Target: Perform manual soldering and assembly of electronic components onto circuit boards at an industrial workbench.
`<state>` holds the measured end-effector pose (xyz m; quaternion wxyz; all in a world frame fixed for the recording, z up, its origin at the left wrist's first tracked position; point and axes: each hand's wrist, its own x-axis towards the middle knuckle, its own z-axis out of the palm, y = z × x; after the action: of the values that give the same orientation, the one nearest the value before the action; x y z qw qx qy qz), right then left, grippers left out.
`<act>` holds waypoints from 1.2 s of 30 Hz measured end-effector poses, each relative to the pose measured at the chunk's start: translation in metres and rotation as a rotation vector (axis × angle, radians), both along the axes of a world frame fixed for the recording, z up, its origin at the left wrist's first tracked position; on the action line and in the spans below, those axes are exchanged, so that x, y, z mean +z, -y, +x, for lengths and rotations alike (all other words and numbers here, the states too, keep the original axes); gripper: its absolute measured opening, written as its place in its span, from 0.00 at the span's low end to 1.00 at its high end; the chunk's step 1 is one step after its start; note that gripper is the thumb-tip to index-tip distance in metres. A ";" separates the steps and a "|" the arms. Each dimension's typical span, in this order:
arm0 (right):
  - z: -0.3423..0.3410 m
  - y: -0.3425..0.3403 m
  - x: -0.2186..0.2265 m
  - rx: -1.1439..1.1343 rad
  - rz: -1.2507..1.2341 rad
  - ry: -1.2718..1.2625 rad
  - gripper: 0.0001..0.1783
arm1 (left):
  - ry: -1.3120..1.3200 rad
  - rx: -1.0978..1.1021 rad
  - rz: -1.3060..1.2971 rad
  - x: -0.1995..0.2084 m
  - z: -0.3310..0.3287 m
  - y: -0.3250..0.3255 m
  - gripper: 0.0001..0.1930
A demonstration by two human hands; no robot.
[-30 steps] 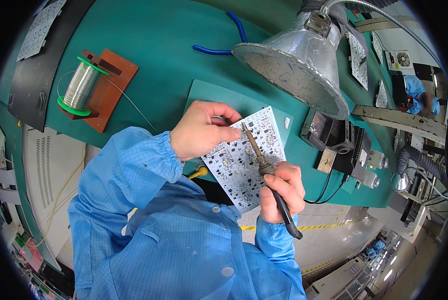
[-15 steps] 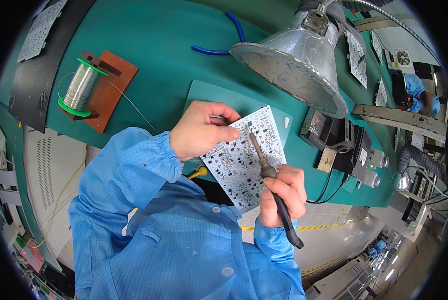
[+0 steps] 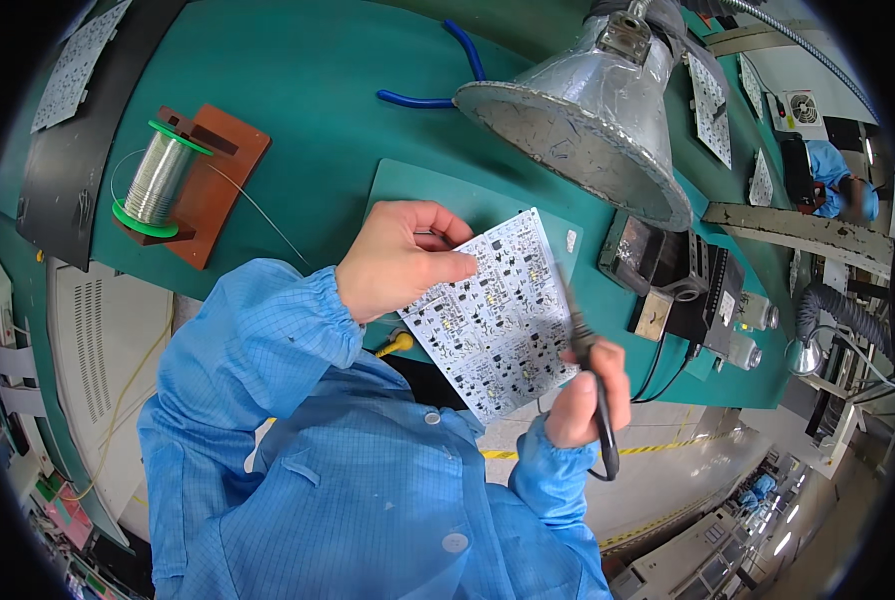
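My left hand [image 3: 400, 257] pinches a white circuit board [image 3: 498, 325] by its upper left edge, thumb on top and fingers behind. Small dark parts cover the board, which is tilted at the bench's near edge. In my right hand [image 3: 592, 393] is a soldering iron [image 3: 590, 350], held like a pen, its slightly blurred tip pointing up past the board's right edge. The tip appears apart from the board. Beyond the left hand, a green mat [image 3: 408, 185] lies on the bench, partly hidden by the hand and the board.
At left, a solder wire spool [image 3: 161, 180] sits on a brown stand [image 3: 230, 200]. Blue-handled pliers [image 3: 418, 100] lie at the back, beside a metal fume hood [image 3: 588, 130]. The iron's stand [image 3: 630, 250] and small bottles [image 3: 743, 350] are at right. A yellow plug [image 3: 398, 344] hangs near the board.
My right hand has moved right with the soldering iron, lifting its tip off the board's upper part and past its right edge. My left hand still holds the board in nearly the same place.
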<state>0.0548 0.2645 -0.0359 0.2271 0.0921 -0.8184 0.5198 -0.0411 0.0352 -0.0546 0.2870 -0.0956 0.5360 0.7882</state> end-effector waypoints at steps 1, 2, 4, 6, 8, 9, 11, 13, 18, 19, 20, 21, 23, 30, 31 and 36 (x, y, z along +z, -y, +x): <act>-0.001 0.006 -0.002 0.056 0.011 -0.056 0.18 | -0.008 0.004 0.015 0.000 0.000 0.000 0.12; -0.005 0.012 0.000 0.113 0.025 -0.073 0.18 | -0.008 0.004 0.014 0.000 0.000 0.000 0.12; -0.013 0.025 0.006 0.170 0.050 -0.082 0.17 | -0.003 -0.004 0.024 0.000 -0.001 0.001 0.12; -0.016 0.028 0.005 0.185 0.039 -0.079 0.17 | -0.012 0.003 0.020 0.000 0.000 0.002 0.12; -0.017 0.030 0.004 0.196 0.030 -0.075 0.16 | -0.020 0.005 0.018 0.000 0.001 0.002 0.11; -0.017 0.032 0.003 0.176 0.013 -0.074 0.16 | -0.015 0.006 0.023 0.000 0.001 0.002 0.11; -0.017 0.033 0.003 0.156 -0.004 -0.072 0.16 | -0.011 0.008 0.027 0.000 0.000 0.002 0.11; -0.017 0.033 0.002 0.152 -0.020 -0.056 0.16 | -0.008 0.006 0.027 0.001 0.001 0.002 0.11; -0.018 0.033 0.002 0.162 -0.009 -0.055 0.17 | -0.009 0.006 0.030 0.000 0.000 0.002 0.11; -0.018 0.033 0.002 0.156 0.000 -0.059 0.17 | -0.014 0.004 0.032 0.000 0.000 0.002 0.11; -0.018 0.033 0.003 0.155 0.000 -0.058 0.17 | -0.013 0.004 0.031 0.001 0.001 0.002 0.11; -0.018 0.033 0.005 0.151 0.001 -0.051 0.17 | -0.015 0.005 0.027 0.001 0.001 0.002 0.11; -0.017 0.033 0.007 0.146 0.003 -0.044 0.17 | -0.017 0.006 0.022 0.000 0.001 0.001 0.11; -0.012 0.027 0.011 0.132 0.003 -0.035 0.17 | -0.012 -0.026 0.004 0.001 -0.001 0.002 0.13; -0.008 0.023 0.009 0.123 -0.027 -0.049 0.18 | -0.007 -0.048 -0.003 0.002 -0.001 0.002 0.15; 0.001 -0.013 -0.016 -0.401 0.067 -0.096 0.19 | 0.003 -0.013 0.011 0.001 0.001 0.001 0.17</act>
<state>0.0555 0.2774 -0.0521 0.3617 -0.0402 -0.8252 0.4319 -0.0404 0.0344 -0.0537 0.2933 -0.0917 0.5319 0.7891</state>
